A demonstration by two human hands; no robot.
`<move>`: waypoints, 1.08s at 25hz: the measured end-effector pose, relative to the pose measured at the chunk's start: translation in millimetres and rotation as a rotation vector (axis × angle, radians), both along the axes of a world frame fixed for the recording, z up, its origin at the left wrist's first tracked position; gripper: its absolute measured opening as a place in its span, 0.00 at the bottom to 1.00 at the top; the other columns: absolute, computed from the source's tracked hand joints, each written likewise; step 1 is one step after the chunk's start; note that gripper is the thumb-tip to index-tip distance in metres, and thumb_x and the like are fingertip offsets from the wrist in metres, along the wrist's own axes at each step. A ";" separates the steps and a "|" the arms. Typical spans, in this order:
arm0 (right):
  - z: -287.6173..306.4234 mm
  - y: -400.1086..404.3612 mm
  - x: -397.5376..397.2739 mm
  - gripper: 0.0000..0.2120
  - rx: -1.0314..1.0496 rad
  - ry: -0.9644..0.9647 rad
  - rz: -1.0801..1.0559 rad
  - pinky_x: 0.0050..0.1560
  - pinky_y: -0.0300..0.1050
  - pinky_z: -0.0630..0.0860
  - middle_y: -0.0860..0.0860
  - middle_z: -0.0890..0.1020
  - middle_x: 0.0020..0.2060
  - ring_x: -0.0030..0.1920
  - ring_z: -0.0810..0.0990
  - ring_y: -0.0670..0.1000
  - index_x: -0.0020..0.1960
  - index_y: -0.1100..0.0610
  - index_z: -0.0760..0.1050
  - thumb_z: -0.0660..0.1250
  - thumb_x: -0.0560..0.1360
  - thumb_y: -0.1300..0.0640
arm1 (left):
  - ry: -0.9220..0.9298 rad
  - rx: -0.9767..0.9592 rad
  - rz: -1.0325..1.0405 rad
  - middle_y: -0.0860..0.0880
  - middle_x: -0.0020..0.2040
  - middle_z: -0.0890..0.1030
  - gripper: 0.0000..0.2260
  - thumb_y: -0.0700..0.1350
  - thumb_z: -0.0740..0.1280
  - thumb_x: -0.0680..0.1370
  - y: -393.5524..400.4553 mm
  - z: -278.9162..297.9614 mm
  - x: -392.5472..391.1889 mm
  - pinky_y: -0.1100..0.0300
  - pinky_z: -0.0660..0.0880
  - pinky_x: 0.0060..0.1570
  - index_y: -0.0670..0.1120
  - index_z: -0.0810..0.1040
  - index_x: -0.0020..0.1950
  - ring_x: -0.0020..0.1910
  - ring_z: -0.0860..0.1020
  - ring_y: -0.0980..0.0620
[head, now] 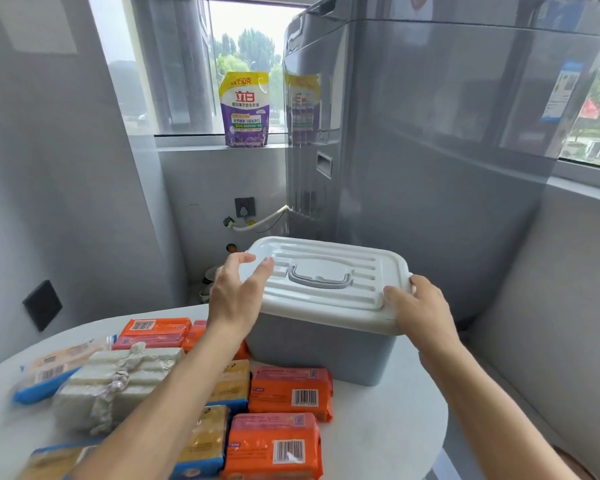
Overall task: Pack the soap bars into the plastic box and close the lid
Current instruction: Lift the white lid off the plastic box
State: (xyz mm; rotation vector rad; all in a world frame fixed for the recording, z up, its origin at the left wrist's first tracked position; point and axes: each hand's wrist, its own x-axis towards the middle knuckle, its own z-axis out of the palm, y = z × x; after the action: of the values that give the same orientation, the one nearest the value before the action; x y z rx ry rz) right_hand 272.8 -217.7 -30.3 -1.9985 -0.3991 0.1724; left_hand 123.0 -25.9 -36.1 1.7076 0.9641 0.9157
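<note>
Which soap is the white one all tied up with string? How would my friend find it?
Start at the grey plastic box with the white lid on the round white table. Look left, under the person's left forearm, among the soap packs. The white soap bundle lies between the orange packs behind and the yellow bars in blue wrap in front; only it is pale, ridged and knotted with cord.

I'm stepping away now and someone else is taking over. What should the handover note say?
Left hand: open, fingertips on the lid's left corner.
Right hand: gripping the lid's right edge.
The lid sits on the plastic box on the white table.
Soap bars all lie wrapped on the table; none seen packed.
Left: take the lid off, pack the bars, close the lid.
</note>
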 end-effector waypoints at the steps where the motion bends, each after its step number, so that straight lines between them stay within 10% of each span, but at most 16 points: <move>1: 1.4 -1.6 -0.5 0.07 0.064 0.015 -0.011 0.45 0.52 0.73 0.46 0.75 0.44 0.48 0.75 0.54 0.48 0.53 0.68 0.63 0.73 0.52 | -0.056 -0.034 -0.004 0.49 0.63 0.76 0.17 0.62 0.64 0.73 -1.2 1.2 -0.4 0.54 0.69 0.51 0.54 0.77 0.56 0.58 0.73 0.49; 7: -4.1 0.5 -2.7 0.26 -0.214 -0.167 0.056 0.51 0.50 0.67 0.53 0.72 0.66 0.62 0.73 0.59 0.73 0.54 0.63 0.62 0.77 0.50 | 0.019 -0.012 -0.018 0.51 0.61 0.76 0.18 0.63 0.63 0.72 -8.8 3.8 2.1 0.48 0.70 0.59 0.53 0.77 0.55 0.61 0.72 0.47; 17: 2.1 -18.3 16.5 0.33 0.692 0.273 -0.172 0.59 0.60 0.78 0.46 0.77 0.61 0.59 0.79 0.53 0.67 0.47 0.70 0.75 0.66 0.62 | -0.341 0.143 -0.091 0.51 0.53 0.80 0.08 0.54 0.65 0.72 -24.7 42.0 4.4 0.69 0.69 0.48 0.53 0.78 0.47 0.53 0.76 0.62; 19: 7.6 -32.6 37.4 0.34 0.764 0.483 -0.309 0.49 0.55 0.80 0.51 0.78 0.60 0.54 0.81 0.56 0.69 0.51 0.70 0.74 0.65 0.64 | -0.263 0.176 -0.247 0.53 0.54 0.79 0.12 0.54 0.66 0.72 -27.3 44.0 9.3 0.77 0.68 0.44 0.53 0.77 0.54 0.50 0.75 0.68; 23: 2.3 -63.3 63.4 0.21 0.834 0.665 -0.276 0.45 0.53 0.80 0.55 0.83 0.56 0.47 0.84 0.57 0.62 0.58 0.77 0.69 0.70 0.67 | 0.048 0.323 -0.383 0.56 0.69 0.69 0.35 0.58 0.73 0.68 -31.9 14.8 11.7 0.61 0.64 0.61 0.56 0.64 0.72 0.65 0.68 0.57; 27: 5.1 -89.5 72.0 0.14 1.052 0.563 -0.366 0.45 0.52 0.83 0.51 0.85 0.48 0.38 0.87 0.49 0.52 0.53 0.78 0.68 0.73 0.69 | 0.370 0.788 -0.370 0.59 0.51 0.82 0.30 0.71 0.69 0.63 -32.0 -5.3 12.1 0.54 0.71 0.55 0.60 0.77 0.61 0.50 0.74 0.55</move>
State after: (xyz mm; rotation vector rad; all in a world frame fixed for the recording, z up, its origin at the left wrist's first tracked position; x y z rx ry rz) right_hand 344.9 -307.2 -25.2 -0.8921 0.2277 0.2217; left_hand 135.1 -57.9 -41.4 2.6860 0.4831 0.7873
